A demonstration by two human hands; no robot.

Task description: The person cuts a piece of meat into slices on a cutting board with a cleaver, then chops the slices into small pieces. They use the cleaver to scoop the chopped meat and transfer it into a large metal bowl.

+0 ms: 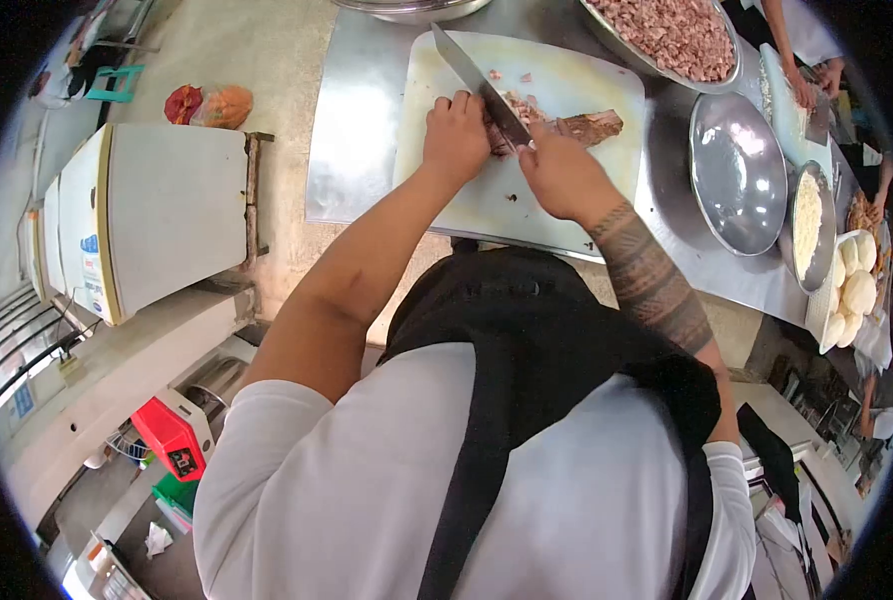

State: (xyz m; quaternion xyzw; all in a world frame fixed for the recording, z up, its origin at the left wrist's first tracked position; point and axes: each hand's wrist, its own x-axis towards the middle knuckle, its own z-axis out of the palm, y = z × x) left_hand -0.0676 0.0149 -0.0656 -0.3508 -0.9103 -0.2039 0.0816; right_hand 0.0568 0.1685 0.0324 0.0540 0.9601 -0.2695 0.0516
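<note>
A white cutting board (542, 75) lies on the metal table under both hands. My right hand (564, 175) is closed round the handle of a large knife (475, 82), whose blade points up and to the left. Beside the blade, my left hand (456, 138) has its fingers bent over a piece of browned meat, partly hidden by the fingers and knife. Another dark strip of meat (595, 127) lies right of the blade. Small chopped bits (525, 104) are scattered just behind the knife.
A bowl of diced meat (667, 35) stands at the back right. Further right are an empty metal bowl (737, 175), a bowl of pale shreds (808, 225) and a tray of pale round pieces (859, 292). A co-worker's hands (805, 88) are beyond them.
</note>
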